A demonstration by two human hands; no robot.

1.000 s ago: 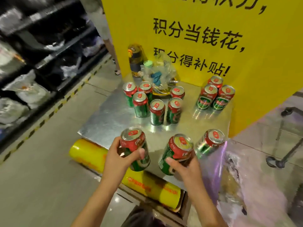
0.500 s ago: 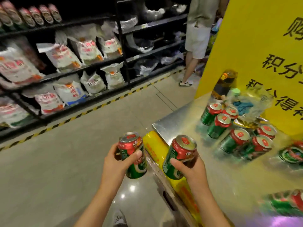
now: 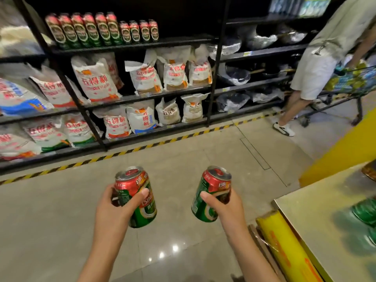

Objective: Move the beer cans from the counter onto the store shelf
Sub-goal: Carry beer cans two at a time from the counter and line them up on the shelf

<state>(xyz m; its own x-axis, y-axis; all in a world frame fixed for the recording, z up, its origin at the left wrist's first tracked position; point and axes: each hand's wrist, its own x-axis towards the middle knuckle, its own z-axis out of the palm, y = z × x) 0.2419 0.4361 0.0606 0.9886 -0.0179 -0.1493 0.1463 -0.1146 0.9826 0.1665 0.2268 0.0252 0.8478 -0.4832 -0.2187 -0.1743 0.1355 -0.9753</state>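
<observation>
**Both hands holding beer cans in the aisle before the shelf**

Centrally, the left hand (image 3: 114,208) gripped one beer can (image 3: 136,197), the thumb curled across the label and the fingers wrapped round the far side; the can stood nearly upright, its red shoulder and silver top uppermost, its green body below. The right hand (image 3: 225,208) gripped a second beer can (image 3: 211,193) in the same manner, thumb over the front, and this can leaned with its top tilted to the right. Both cans were held in the air above the grey tiled floor (image 3: 61,220), apart from each other and touching nothing else.

At the lower right lay the corner of the metal tabletop (image 3: 317,216), on which blurred green cans (image 3: 364,212) appeared at the frame edge; their number could not be told. A yellow roll of film (image 3: 284,241) lay just beside the tabletop's near edge, and a yellow sign panel (image 3: 335,155) rose behind it.

Across the floor stood the black store shelf (image 3: 130,42). Its upper level carried a row of upright red and green cans (image 3: 101,30), tall ones on the left and shorter ones on the right. The levels beneath held white sacks (image 3: 95,80) with red lettering. A yellow-and-black hazard stripe (image 3: 142,148) ran along the floor at the shelf's foot. At the upper right another person (image 3: 317,64) in pale shorts stood beside a shopping trolley (image 3: 354,82)
</observation>
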